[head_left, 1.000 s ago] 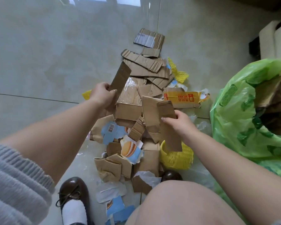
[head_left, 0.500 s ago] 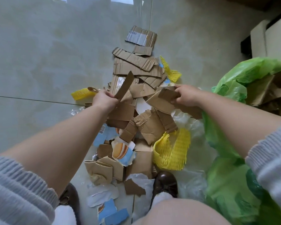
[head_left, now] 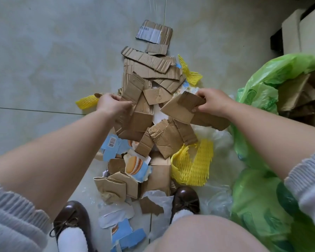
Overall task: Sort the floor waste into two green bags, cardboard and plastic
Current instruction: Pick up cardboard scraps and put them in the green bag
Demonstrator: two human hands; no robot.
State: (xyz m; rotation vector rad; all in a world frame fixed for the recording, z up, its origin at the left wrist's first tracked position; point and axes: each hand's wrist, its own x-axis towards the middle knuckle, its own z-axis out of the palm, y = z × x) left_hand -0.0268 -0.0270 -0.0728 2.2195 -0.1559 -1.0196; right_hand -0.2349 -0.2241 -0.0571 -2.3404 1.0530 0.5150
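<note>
Lying scattered in a heap on the pale tiled floor (head_left: 44,60), torn brown cardboard pieces (head_left: 149,68) are being gathered. A folded brown cardboard flap (head_left: 182,108) is being gripped by the closed right hand (head_left: 213,102), just beside the crinkled green plastic bag (head_left: 258,91) already holding cardboard. A narrow brown cardboard strip (head_left: 133,88) is being pinched by the closed left hand (head_left: 111,104). Yellow foam netting (head_left: 193,164) is lying near a brown shoe (head_left: 185,199).

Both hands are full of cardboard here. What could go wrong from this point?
The right hand grips several loose cardboard pieces; one might slip short of the green bag. Yellow foam netting lies tangled among the cardboard and could get swept in. Clear plastic film by the shoe looks slippery.
</note>
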